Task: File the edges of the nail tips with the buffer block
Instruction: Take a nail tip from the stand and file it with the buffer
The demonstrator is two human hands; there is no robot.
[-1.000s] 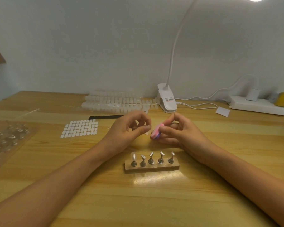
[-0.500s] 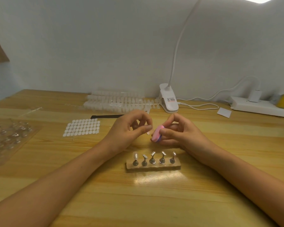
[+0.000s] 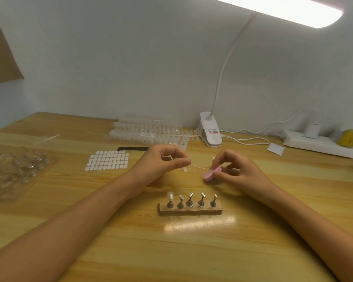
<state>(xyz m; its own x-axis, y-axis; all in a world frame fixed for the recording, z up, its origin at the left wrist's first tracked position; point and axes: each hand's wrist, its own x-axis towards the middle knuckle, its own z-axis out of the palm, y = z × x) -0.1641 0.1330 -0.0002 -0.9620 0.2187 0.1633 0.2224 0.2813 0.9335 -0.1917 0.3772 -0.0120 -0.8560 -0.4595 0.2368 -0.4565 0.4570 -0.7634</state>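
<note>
Your right hand (image 3: 239, 173) pinches the pink buffer block (image 3: 211, 173); your left hand (image 3: 161, 163), just apart, pinches a small clear piece (image 3: 190, 163) over the table (image 3: 192, 251).

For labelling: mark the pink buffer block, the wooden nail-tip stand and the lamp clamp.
pink buffer block (image 3: 209, 174), head view, its pink end face.
wooden nail-tip stand (image 3: 192, 211), head view, front wooden edge.
lamp clamp (image 3: 211, 139), head view, white clamp body.

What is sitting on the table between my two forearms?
A wooden stand with five metal holders, the leftmost carrying a clear nail tip; the head view shows it.
</note>
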